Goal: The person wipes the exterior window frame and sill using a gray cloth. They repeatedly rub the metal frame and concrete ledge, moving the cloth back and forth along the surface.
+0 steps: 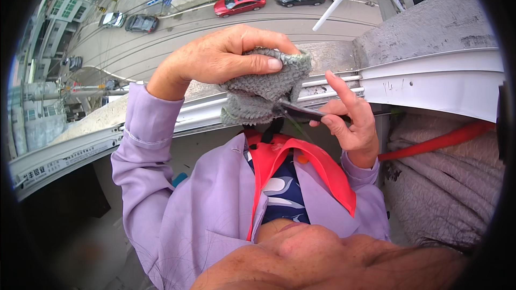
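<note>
My left hand (229, 56) grips a grey, fluffy cleaning cloth (268, 78) between thumb and fingers. The cloth is folded and hangs over the sill-side tracks. Lower right of it, my right hand (348, 119) pinches a thin, dark, flat tool (302, 112) between thumb and fingers, its index finger raised. The tool's narrow, shiny end meets the lower fold of the cloth; whether it goes into the fold I cannot tell. Its exact kind is unclear. Below the hands are the white sliding-window tracks (201, 110).
A concrete ledge (431, 24) lies outside the window, with a white metal bar (338, 0) above it. Far below runs a street with a red car (240, 3) and overhead wires. A grey-mauve curtain (443, 177) and a red strap (439, 141) are at the right.
</note>
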